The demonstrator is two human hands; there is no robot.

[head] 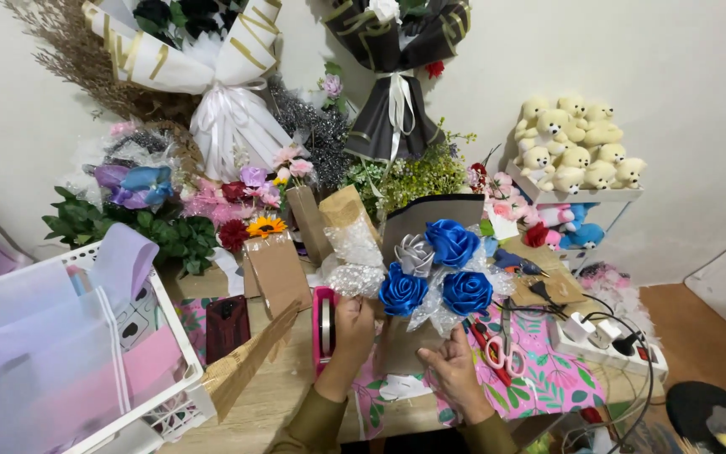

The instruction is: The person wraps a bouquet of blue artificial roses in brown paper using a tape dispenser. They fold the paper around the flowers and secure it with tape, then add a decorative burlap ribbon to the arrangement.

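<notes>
Left hand (353, 324) clenched around the base of a small bouquet (435, 269): three blue ribbon roses plus one silver, clear wrap around them, dark sheet behind. Bouquet stands upright at counter (275, 395) centre, just above both hands. Right hand (454, 363) fingers curled on the lower stem wrap, grasping it from the right side.

Pink tape dispenser (323, 328) upright, touching the left hand's left edge. Pink-handled scissors (502, 349) lie just right of the right hand, on a pink floral mat (548, 378).

Packaging: brown kraft paper sheets (277, 271) stand left of the bouquet, one more lying slanted below them. White wire basket (180, 336) far left holds pastel pink and lilac sheets. Dark red flat box (227, 326) between basket and dispenser. White power strip (611, 349) with plugs at the right.

Back wall: white-and-gold wrapped bouquet (203, 59) upper left, black-and-gold wrapped bouquet (397, 50) upper centre. Cream plush bears (577, 143) piled on a shelf at right.
</notes>
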